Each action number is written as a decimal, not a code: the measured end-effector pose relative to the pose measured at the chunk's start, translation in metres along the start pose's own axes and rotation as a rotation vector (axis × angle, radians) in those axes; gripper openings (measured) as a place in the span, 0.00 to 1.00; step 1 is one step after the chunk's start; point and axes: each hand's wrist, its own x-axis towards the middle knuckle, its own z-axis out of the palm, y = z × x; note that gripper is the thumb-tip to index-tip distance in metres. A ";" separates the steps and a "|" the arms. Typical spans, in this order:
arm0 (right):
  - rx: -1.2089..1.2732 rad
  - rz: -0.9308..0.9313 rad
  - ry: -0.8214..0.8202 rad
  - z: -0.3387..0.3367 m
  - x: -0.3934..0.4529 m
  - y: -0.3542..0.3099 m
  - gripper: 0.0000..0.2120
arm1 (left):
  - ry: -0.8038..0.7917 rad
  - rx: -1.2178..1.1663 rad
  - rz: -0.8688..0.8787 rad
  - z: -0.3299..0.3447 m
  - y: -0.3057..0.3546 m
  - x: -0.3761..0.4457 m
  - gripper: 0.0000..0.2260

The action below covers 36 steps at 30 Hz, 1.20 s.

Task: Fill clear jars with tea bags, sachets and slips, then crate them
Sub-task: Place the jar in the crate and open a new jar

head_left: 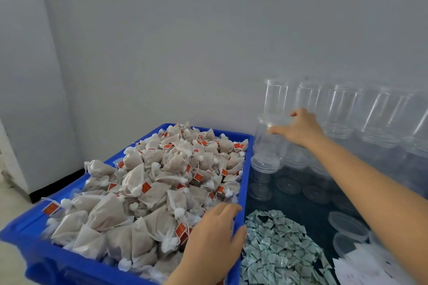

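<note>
Head view: right hand (298, 128) around stacked jar (271, 131).

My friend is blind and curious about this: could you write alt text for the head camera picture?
A person's right hand grips a clear jar from stacked rows against a grey wall, while the left hand rests on the rim of a blue crate heaped with tea bags. Green-and-white sachets lie piled beside the crate.
</note>
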 end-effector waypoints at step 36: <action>0.966 0.665 -0.666 0.000 -0.206 0.098 0.45 | 0.391 0.720 0.704 0.034 0.075 0.004 0.14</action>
